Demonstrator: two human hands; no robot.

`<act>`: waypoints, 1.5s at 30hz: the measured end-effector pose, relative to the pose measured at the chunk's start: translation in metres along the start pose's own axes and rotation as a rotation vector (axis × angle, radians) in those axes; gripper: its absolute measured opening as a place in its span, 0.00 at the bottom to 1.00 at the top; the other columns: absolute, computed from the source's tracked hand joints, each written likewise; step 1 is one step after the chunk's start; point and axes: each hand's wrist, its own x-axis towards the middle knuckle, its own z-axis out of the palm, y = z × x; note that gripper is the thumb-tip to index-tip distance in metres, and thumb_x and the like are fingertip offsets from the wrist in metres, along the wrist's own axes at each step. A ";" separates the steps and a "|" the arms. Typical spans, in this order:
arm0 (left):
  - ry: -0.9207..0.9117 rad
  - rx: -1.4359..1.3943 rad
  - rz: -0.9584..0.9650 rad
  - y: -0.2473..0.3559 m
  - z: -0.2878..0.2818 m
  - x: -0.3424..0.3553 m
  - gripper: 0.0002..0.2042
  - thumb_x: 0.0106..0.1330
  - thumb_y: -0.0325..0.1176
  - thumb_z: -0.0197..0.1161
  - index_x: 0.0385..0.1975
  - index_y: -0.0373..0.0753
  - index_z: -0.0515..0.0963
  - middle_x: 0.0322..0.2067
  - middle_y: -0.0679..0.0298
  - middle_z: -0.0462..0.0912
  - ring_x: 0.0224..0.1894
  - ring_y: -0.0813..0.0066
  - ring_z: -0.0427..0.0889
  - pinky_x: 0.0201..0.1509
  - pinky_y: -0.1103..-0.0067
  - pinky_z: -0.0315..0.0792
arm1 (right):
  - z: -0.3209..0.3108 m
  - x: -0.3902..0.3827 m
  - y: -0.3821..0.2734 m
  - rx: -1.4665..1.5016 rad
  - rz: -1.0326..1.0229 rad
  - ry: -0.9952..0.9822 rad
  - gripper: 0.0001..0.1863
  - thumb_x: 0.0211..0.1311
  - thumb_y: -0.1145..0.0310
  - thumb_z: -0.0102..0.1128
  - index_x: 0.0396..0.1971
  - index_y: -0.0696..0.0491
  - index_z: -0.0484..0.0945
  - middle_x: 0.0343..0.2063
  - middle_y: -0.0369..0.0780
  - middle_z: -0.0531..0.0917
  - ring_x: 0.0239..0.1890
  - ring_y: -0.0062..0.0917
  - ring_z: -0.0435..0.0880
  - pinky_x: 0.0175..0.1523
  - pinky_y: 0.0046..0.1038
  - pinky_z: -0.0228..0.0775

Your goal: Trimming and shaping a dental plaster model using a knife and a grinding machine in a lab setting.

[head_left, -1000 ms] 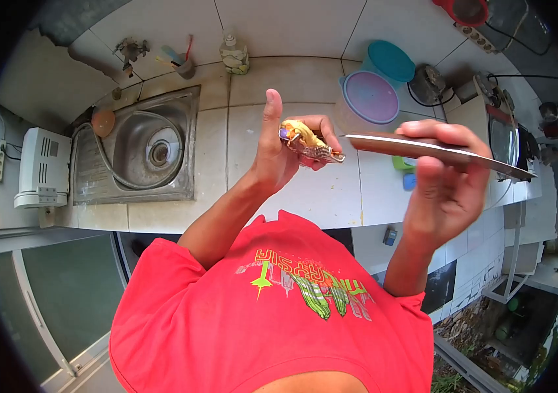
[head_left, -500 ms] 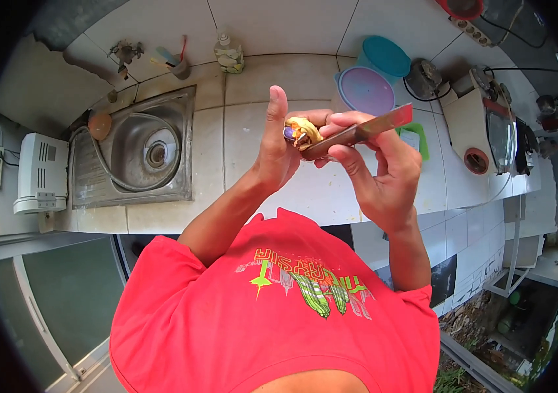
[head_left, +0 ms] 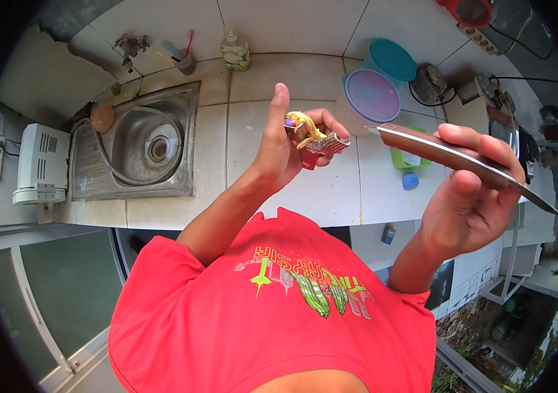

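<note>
Over the counter my left hand (head_left: 277, 144), thumb pointing up, grips a small crumpled bundle (head_left: 306, 131). It has yellow folds, a purple bit and a red part with a silver dotted flap; I cannot make out its exact kind. To the right, my right hand (head_left: 472, 187) pinches a long flat brown piece (head_left: 436, 149) between thumb and fingers. That piece has a shiny metallic end on the left and a thin dark pointed end on the right, and it is apart from the bundle.
A steel sink (head_left: 134, 147) with a hose is set in the tiled counter at left. Behind stand a soap bottle (head_left: 235, 51) and a cup of brushes (head_left: 185, 63). Lidded tubs (head_left: 372, 95), a green tray (head_left: 402, 159) and a blue lump (head_left: 410, 181) sit at right.
My right hand has moved away to the right with the flat brown piece, which was against the bundle before. My left hand stays about in place; the bundle's dotted flap now shows.
</note>
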 end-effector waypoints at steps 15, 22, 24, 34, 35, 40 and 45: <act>0.042 -0.206 0.011 -0.005 0.000 0.002 0.41 0.60 0.74 0.31 0.30 0.36 0.76 0.28 0.62 0.77 0.23 0.77 0.72 0.24 0.81 0.61 | 0.011 -0.039 0.020 -0.486 0.013 -0.343 0.13 0.61 0.76 0.60 0.45 0.59 0.70 0.36 0.50 0.83 0.38 0.36 0.83 0.43 0.30 0.75; 0.115 -0.170 0.000 -0.002 0.006 -0.001 0.41 0.61 0.73 0.30 0.29 0.37 0.76 0.25 0.60 0.77 0.20 0.75 0.68 0.22 0.81 0.58 | 0.005 -0.045 -0.004 -0.216 -0.109 0.024 0.14 0.63 0.68 0.59 0.43 0.59 0.68 0.38 0.54 0.81 0.40 0.34 0.82 0.44 0.30 0.76; 0.078 -0.146 -0.024 -0.004 0.006 0.000 0.41 0.61 0.73 0.30 0.28 0.37 0.76 0.25 0.60 0.78 0.20 0.75 0.68 0.22 0.81 0.57 | 0.005 -0.056 0.014 -0.329 -0.015 -0.160 0.16 0.65 0.66 0.58 0.45 0.61 0.67 0.40 0.57 0.79 0.44 0.35 0.81 0.46 0.30 0.77; 0.088 -0.134 0.027 -0.008 0.007 0.002 0.40 0.62 0.72 0.29 0.27 0.37 0.75 0.27 0.59 0.79 0.22 0.76 0.70 0.22 0.82 0.57 | 0.015 -0.057 0.015 -0.445 0.062 -0.199 0.11 0.60 0.74 0.61 0.41 0.60 0.74 0.37 0.49 0.83 0.38 0.36 0.84 0.42 0.28 0.76; 0.080 -0.111 0.037 -0.010 0.002 0.005 0.40 0.61 0.72 0.30 0.29 0.37 0.76 0.26 0.61 0.78 0.21 0.78 0.70 0.22 0.83 0.57 | 0.017 -0.072 0.030 -0.349 0.182 -0.120 0.13 0.58 0.77 0.63 0.43 0.61 0.75 0.37 0.47 0.83 0.40 0.34 0.84 0.43 0.28 0.76; 0.128 -0.118 0.015 -0.006 0.005 0.002 0.41 0.61 0.73 0.30 0.30 0.36 0.77 0.25 0.62 0.78 0.21 0.79 0.71 0.23 0.83 0.58 | 0.006 -0.056 -0.007 -0.282 0.013 0.082 0.20 0.66 0.59 0.57 0.43 0.62 0.68 0.39 0.54 0.79 0.41 0.37 0.82 0.47 0.33 0.78; 0.114 -0.117 0.050 -0.010 0.004 0.009 0.42 0.61 0.73 0.29 0.33 0.35 0.76 0.24 0.63 0.76 0.22 0.77 0.70 0.24 0.83 0.59 | 0.014 -0.071 0.035 -0.430 0.230 -0.201 0.10 0.62 0.72 0.59 0.40 0.60 0.72 0.34 0.47 0.83 0.36 0.32 0.83 0.41 0.29 0.75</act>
